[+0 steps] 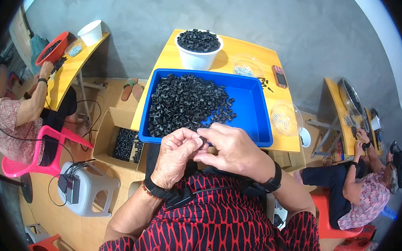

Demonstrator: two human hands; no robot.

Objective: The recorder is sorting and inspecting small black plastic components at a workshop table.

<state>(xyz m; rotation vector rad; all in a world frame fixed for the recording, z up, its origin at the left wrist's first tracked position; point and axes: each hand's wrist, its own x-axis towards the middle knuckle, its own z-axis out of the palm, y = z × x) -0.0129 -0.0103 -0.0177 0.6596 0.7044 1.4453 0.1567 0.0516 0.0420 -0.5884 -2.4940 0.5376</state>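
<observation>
At the near edge of the tray [250,105] in the head view, a small black part [203,142] is gripped by the left hand [177,155] and the right hand [237,150] together. Similar parts [181,103] are heaped across the tray's left side. Behind it, a filled bucket [198,59] is set on the table [242,46], with a phone [280,79] at the right.

On my feed I count 1 left hand [175,156], 1 right hand [236,151], 1 dark piece [203,141] between their fingers, 1 blue tray [246,100], 3 yellow tables [266,53], 1 white bucket [198,61] and 2 clear dishes [295,116] on the middle table, 1 phone [280,77], 2 slippers [126,91], 1 pink chair [22,168] and 2 co-workers [14,123]. The black pieces [179,101] heaped in the tray overlap too much for me to number.
</observation>
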